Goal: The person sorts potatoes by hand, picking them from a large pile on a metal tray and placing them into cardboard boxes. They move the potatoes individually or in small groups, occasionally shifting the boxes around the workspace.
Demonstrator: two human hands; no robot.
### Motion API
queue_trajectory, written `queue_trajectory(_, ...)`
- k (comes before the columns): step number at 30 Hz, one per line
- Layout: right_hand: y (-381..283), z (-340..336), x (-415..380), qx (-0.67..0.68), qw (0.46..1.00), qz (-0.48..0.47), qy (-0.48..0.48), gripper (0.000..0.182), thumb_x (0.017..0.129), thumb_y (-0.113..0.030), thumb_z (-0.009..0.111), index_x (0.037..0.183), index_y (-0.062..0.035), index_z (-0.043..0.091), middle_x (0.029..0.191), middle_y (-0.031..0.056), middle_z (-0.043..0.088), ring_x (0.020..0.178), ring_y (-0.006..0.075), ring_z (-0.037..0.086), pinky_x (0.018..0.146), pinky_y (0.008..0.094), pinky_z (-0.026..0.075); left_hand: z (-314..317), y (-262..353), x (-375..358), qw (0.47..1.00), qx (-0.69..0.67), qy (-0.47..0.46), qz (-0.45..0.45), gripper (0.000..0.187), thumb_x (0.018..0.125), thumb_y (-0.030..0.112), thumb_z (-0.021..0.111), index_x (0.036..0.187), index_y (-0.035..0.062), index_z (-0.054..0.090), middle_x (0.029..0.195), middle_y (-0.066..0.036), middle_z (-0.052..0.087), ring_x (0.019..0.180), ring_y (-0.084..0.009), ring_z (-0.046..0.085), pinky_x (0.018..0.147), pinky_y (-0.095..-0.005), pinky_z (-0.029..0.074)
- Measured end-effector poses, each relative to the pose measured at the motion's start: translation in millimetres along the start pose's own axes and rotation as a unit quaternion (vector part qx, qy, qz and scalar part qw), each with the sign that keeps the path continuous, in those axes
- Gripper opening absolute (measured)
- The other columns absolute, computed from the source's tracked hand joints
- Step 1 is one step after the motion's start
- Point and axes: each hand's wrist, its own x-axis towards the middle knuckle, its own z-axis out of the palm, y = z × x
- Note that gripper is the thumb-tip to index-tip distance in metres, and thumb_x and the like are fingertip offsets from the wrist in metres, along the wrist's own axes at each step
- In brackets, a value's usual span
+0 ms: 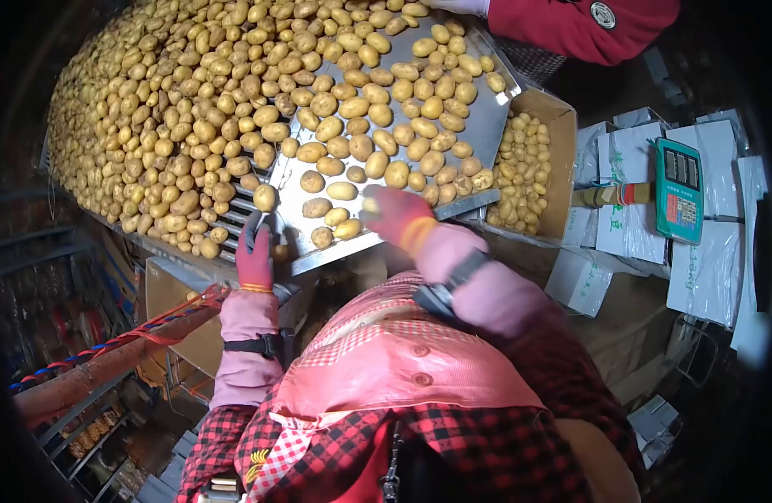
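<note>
My left hand point(255, 256), in a pink glove with dark fingertips, has its fingers stretched out at the lower edge of the slatted grate. Just beyond those fingertips lies a potato point(264, 198). My right hand point(396, 215), in a similar glove and smeared by motion, is over the near part of the metal sheet point(295, 178). A blurred potato point(370, 206) shows at its fingers, which appear closed on it. Several loose potatoes point(341, 191) lie between my two hands.
A large heap of potatoes point(168, 109) covers the slats at left. Potatoes fill a cardboard box point(558, 159) beside the sheet's right edge. Another person's red sleeve point(570, 25) reaches in above. A green scale display point(679, 191) stands before white cartons point(625, 159). A wrapped pole point(109, 360) runs lower left.
</note>
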Motion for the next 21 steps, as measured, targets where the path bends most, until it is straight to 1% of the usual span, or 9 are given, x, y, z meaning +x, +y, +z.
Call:
queue_trajectory(2,29.4,-26.1,-33.5,0.212,0.969,-0.027,0.120,0.038,0.086,-0.033,0.062,0.114,-0.0086,0.059,0.095,0.0142,0.069,0.088,0.0326,0.066,0.077,0.0424,0.052,-12.9,-7.8,20.0,0.997,0.051,0.029,0.044,0.048,0.092,0.018,0.059,0.135,-0.0022,0.047,0.125,-0.012,0.056,0.109,-0.0177,0.054,0.093,-0.0280,0.043)
queue_trajectory(5,96.2,-88.7,-82.8,0.461,0.871,-0.038,0.165,0.034,0.092,-0.017,0.059,0.123,-0.0044,0.055,0.099,0.0057,0.064,0.084,0.0149,0.061,0.074,0.0281,0.051,-22.6,8.2,39.1,0.966,0.172,0.145,0.130,0.054,0.087,0.022,0.065,0.132,-0.0024,0.049,0.132,-0.018,0.051,0.117,-0.0260,0.051,0.099,-0.0362,0.041)
queue_trajectory(7,133.8,-109.4,-92.1,0.503,0.842,0.106,0.164,0.038,0.090,-0.018,0.060,0.124,-0.0015,0.054,0.102,0.0076,0.064,0.087,0.0154,0.061,0.076,0.0277,0.051,-47.3,-19.5,69.2,0.924,0.292,0.184,0.166,0.057,0.086,0.024,0.066,0.133,-0.0021,0.048,0.135,-0.020,0.047,0.121,-0.0287,0.049,0.101,-0.0376,0.040)
queue_trajectory(8,158.4,-99.4,-85.8,0.397,0.877,0.188,0.196,0.039,0.089,-0.019,0.061,0.123,-0.0005,0.054,0.103,0.0088,0.064,0.088,0.0159,0.062,0.077,0.0282,0.052,-44.0,-22.1,69.0,0.947,0.236,0.167,0.138,0.057,0.086,0.024,0.066,0.133,-0.0022,0.048,0.135,-0.020,0.047,0.121,-0.0289,0.048,0.101,-0.0378,0.039)
queue_trajectory(10,183.5,-62.1,-75.1,0.323,0.896,0.106,0.287,0.043,0.085,-0.018,0.063,0.123,0.0000,0.055,0.108,0.0105,0.065,0.093,0.0165,0.062,0.081,0.0296,0.052,-32.9,-21.7,67.5,0.980,0.123,0.130,0.085,0.057,0.086,0.024,0.066,0.133,-0.0023,0.048,0.134,-0.021,0.048,0.122,-0.0295,0.048,0.102,-0.0381,0.039)
queue_trajectory(14,99.2,-56.6,-2.2,0.082,0.969,0.032,0.232,0.047,0.084,-0.032,0.064,0.127,-0.0143,0.056,0.113,0.0126,0.065,0.102,0.0271,0.064,0.091,0.0378,0.049,-12.3,-9.5,38.9,0.978,0.157,0.105,0.088,0.059,0.086,0.022,0.066,0.136,-0.0005,0.046,0.139,-0.023,0.044,0.128,-0.0331,0.043,0.107,-0.0410,0.034)
queue_trajectory(16,61.4,-67.3,28.7,-0.046,0.981,0.035,0.186,0.053,0.083,-0.037,0.064,0.129,-0.0124,0.054,0.124,0.0132,0.059,0.111,0.0303,0.059,0.093,0.0387,0.048,-16.9,-5.2,25.9,0.943,0.268,0.139,0.143,0.058,0.086,0.023,0.065,0.136,0.0009,0.046,0.140,-0.024,0.041,0.130,-0.0357,0.039,0.108,-0.0435,0.032)
queue_trajectory(20,3.7,6.6,59.2,-0.378,0.919,-0.038,0.103,0.076,0.084,-0.054,0.055,0.140,-0.0034,0.042,0.139,0.0198,0.045,0.135,0.0370,0.034,0.112,0.0548,0.019,-30.0,-9.8,-0.8,0.876,0.406,0.193,0.171,0.059,0.084,0.023,0.064,0.137,0.0033,0.046,0.141,-0.029,0.037,0.130,-0.0436,0.035,0.109,-0.0494,0.029)
queue_trajectory(21,-20.2,2.0,50.1,-0.433,0.893,-0.121,0.021,0.076,0.086,-0.055,0.053,0.141,-0.0042,0.040,0.142,0.0195,0.043,0.136,0.0366,0.033,0.113,0.0525,0.021,-34.4,-11.7,-2.1,0.862,0.430,0.207,0.169,0.060,0.084,0.023,0.065,0.137,0.0034,0.045,0.141,-0.029,0.037,0.130,-0.0443,0.036,0.109,-0.0499,0.029)
